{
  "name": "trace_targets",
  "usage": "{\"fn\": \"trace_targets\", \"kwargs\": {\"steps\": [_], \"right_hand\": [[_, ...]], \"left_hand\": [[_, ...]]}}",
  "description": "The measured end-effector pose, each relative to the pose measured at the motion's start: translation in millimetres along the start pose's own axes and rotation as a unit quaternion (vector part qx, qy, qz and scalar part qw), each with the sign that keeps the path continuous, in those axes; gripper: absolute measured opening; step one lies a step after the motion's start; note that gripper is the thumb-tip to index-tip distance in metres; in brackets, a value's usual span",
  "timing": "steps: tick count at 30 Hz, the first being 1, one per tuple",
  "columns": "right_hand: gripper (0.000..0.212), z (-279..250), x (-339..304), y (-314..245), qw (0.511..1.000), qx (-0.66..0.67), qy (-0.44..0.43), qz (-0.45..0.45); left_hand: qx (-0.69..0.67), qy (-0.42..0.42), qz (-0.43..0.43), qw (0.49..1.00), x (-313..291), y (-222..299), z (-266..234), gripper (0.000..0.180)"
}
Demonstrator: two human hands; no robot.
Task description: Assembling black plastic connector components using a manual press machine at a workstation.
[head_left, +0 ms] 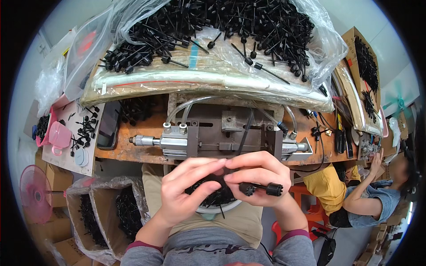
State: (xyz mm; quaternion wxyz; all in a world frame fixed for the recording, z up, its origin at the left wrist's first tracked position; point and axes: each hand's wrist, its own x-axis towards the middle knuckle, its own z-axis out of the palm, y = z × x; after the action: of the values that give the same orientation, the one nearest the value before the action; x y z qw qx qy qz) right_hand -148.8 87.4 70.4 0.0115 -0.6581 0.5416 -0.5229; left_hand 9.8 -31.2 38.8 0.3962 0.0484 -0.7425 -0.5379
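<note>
1. Head view: the metal fixture (217, 133) on the wooden surface (120, 153) is the landmark; both hands are just in front of it.
2. The right hand (262, 170) is curled round black ribbed-headed parts (274, 189), two heads jutting out beneath its fingers, nearer the wearer than the fixture.
3. The left hand (188, 181) bends its fingertips close to the right's; whether it pinches anything, I cannot tell.
4. Below the hands, in front of the fixture, a white bowl (233, 206) holds more parts.
5. Good handling probably means light fingertip control, with the jutting heads kept from snagging.
</note>
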Motion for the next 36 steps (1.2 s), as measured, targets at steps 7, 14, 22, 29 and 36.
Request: {"fn": "trace_targets", "kwargs": {"steps": [7, 14, 22, 29, 36], "right_hand": [[0.019, 11, -48, 10, 0.972, 0.195, 0.005, 0.134], [0.019, 20, -69, 17, 0.916, 0.362, 0.038, 0.167], [0.012, 11, -82, 6, 0.895, 0.334, 0.182, 0.234], [0.015, 3, -91, -2, 0.941, 0.087, 0.251, 0.209], [0.022, 3, -96, -5, 0.945, 0.038, 0.244, 0.212]], "left_hand": [[-0.194, -0.002, -0.178, 0.965, -14, -11, 16, 0.033], [-0.095, -0.042, -0.083, 0.991, -13, -20, 18, 0.036], [0.074, -0.040, -0.018, 0.996, -13, -21, 18, 0.036], [0.194, -0.076, -0.029, 0.978, -19, -29, 36, 0.032], [0.363, -0.137, 0.060, 0.920, -12, -34, 41, 0.027]]}}
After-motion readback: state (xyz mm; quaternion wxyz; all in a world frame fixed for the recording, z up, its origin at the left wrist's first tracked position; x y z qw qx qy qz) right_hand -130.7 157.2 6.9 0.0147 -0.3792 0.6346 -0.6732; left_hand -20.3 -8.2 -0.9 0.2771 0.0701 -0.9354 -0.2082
